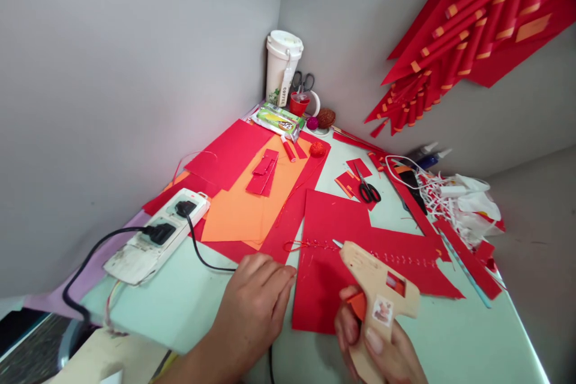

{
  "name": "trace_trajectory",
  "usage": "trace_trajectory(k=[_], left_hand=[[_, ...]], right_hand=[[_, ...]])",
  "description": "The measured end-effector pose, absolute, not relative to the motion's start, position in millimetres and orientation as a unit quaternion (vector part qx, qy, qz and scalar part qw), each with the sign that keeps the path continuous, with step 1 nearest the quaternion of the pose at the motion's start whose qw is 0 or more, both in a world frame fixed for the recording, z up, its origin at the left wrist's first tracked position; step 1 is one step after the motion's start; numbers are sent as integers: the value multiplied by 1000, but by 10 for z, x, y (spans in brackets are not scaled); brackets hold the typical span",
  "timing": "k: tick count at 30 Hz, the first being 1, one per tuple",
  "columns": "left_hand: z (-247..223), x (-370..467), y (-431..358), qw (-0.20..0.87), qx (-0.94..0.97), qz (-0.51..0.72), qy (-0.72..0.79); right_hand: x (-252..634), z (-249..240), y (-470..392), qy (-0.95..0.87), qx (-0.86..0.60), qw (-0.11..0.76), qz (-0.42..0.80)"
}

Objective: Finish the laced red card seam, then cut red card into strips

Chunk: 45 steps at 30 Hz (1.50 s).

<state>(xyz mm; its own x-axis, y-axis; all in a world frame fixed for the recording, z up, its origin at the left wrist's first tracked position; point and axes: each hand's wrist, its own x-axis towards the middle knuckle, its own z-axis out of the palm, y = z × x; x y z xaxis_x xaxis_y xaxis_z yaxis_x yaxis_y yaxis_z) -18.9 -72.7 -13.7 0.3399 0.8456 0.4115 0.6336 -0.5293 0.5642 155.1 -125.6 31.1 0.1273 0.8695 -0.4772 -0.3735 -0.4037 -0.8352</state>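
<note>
My right hand [382,342] is wrapped round the handle of a beige glue gun [375,288] with an orange trigger. Its nozzle points up and left, over a red paper piece [324,288] lying on the table. A row of small knotted thread [405,259] runs across that red paper, with a loose red loop [294,245] at its left end. My left hand [256,291] rests by the paper's left edge, back upward, fingers held together and bent; whether anything is under them is hidden.
A white power strip [157,237] with black plugs lies left. Black-handled scissors [369,192], orange paper [234,216] and a white cup [282,66] stand or lie farther back. White shreds and bags [472,204] lie right; red paper rolls [468,24] hang on the wall.
</note>
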Motion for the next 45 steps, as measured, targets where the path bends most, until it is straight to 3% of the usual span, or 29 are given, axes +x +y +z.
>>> trace_trajectory(k=[10,14,21,32,39,45], left_hand=[[-161,-421,-885,103,802,336,482],[-166,-524,-932,90,797,334,494],[-131,-651,-940,50,773,344,531],[173,-532,-922,111,730,393,548],[89,-567,-889,119,716,400,559],[249,-576,-967,162,731,396,532]], right_hand=[[1318,532,-631,-330,-512,390,690],[1109,551,-152,-318,-452,417,722],[800,307,209,-271,-478,432,715],[596,87,311,-262,-476,442,714],[644,222,300,-260,-500,387,730],[715,365,321,-307,-535,288,732]])
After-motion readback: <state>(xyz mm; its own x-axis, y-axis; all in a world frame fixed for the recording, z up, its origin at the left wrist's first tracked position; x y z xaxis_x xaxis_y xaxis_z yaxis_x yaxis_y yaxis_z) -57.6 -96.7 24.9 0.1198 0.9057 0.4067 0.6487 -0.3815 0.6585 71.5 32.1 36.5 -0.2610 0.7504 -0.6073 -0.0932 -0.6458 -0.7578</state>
